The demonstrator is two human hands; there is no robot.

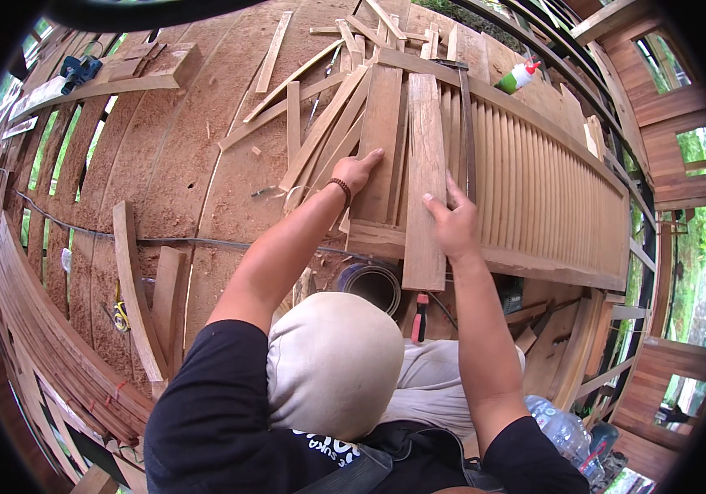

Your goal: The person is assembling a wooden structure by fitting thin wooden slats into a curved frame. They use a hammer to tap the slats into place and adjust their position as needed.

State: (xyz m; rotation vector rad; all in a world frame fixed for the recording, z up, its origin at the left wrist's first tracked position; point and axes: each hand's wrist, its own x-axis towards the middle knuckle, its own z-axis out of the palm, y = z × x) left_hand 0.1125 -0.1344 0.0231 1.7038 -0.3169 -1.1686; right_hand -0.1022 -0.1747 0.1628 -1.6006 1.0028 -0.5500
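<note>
A louvered wooden panel (526, 185) with slanted slats lies in front of me, raised off the floor. My left hand (356, 171) grips its left end board; the thumb lies on the face and the other fingers are mostly hidden at the outer edge. Across the panel, near that end, rests a loose wooden board (425, 177). My right hand (454, 218) is closed on this board's right edge, thumb on top. Just right of the board runs a dark metal bar clamp (466, 123), hooked over the panel's far rail. Below the board's near end is a red-and-black handle (420, 319).
Loose wood strips (320, 123) are scattered left of the panel on the sawdust-covered plank floor (163, 165). A green-and-white bottle (517, 76) with a red cap stands beyond it. A cable (155, 241), tape measure (121, 317) and stacked boards (48, 346) lie leftward.
</note>
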